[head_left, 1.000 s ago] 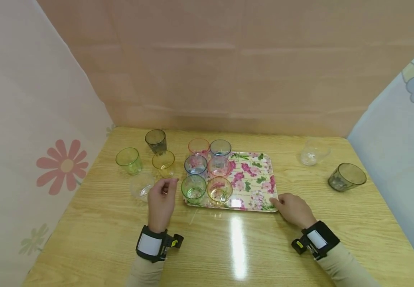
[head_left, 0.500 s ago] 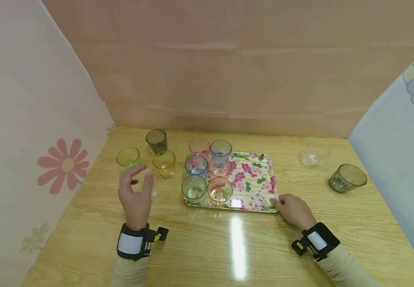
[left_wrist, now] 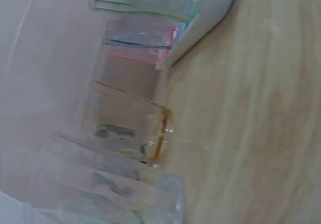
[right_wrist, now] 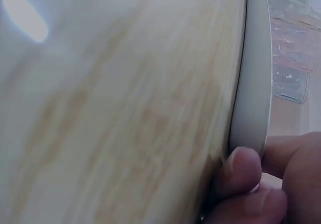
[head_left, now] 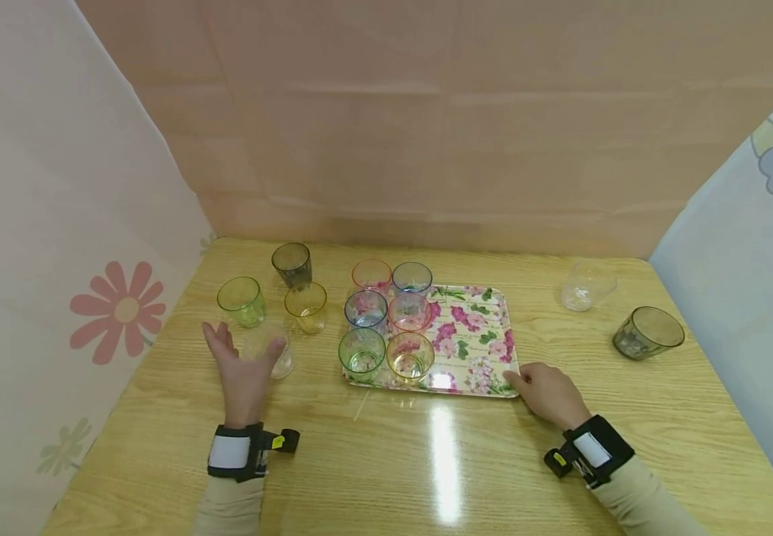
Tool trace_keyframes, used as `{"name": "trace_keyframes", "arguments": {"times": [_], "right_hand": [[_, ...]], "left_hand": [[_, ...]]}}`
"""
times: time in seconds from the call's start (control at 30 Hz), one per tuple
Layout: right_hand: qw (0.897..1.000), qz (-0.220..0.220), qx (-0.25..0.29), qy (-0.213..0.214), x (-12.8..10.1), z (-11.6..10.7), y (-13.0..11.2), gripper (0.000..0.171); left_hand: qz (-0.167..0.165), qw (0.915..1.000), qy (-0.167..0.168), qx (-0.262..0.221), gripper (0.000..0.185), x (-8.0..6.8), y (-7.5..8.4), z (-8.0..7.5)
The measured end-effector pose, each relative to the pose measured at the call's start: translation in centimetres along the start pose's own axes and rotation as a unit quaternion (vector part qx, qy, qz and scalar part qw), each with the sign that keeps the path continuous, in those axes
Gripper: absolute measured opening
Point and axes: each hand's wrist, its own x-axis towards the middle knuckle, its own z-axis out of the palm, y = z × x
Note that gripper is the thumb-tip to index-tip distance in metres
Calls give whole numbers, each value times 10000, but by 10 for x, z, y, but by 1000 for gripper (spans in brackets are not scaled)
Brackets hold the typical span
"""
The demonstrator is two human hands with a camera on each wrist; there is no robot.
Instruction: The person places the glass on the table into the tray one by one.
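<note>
My left hand (head_left: 244,376) is at the left of the table in the head view, thumb and fingers spread apart. Between and behind them stands a clear glass (head_left: 284,359), partly covered by the thumb; contact cannot be told. The same clear glass (left_wrist: 168,199) appears low in the left wrist view, with an amber glass (left_wrist: 159,133) beyond it. My right hand (head_left: 550,392) pinches the near right corner of a floral tray (head_left: 474,339). In the right wrist view its fingers (right_wrist: 243,171) curl at the tray's pale rim (right_wrist: 253,83).
The tray's left part carries several coloured glasses, among them a green glass (head_left: 363,353) and a yellow glass (head_left: 410,357). Beyond my left hand stand a lime glass (head_left: 246,304) and a grey glass (head_left: 293,264). At right are another clear glass (head_left: 581,290) and a dark glass (head_left: 641,339).
My left hand has moved left from beside the tray to the clear glass, its fingers spreading from a bunched pose. My right hand and the tray have stayed in place.
</note>
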Motion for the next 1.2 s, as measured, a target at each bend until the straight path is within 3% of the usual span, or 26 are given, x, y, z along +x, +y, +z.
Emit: {"name": "trace_keyframes", "arguments": {"times": [0.1,0.3,0.6,0.7,0.93,1.1,1.2], "right_hand": [[10000,-10,1,5,0,0,0,47],[10000,5,-2,3,1,0,0,47],[10000,58,-2,-14,0,1,1,47],[10000,84,-19,-21,-1,1,0,47],[10000,72,-27,-24,-1,0,0,47],[10000,75,2,-21,-2,0,-1,47],[10000,56,9,-1,-1,0,-1,47]], "left_hand": [[-301,9990,-236,250,130,1,-6,-1],[-444,9941,-614,769,133,0,-14,-4],[-590,9921,-595,931,134,-2,-29,-5],[-537,9913,-650,1012,129,-2,-31,-5],[-569,9932,-825,600,111,0,-34,-5],[-416,9942,-801,579,90,-1,-35,-6],[-332,9951,-728,579,86,-2,-35,-6]]}}
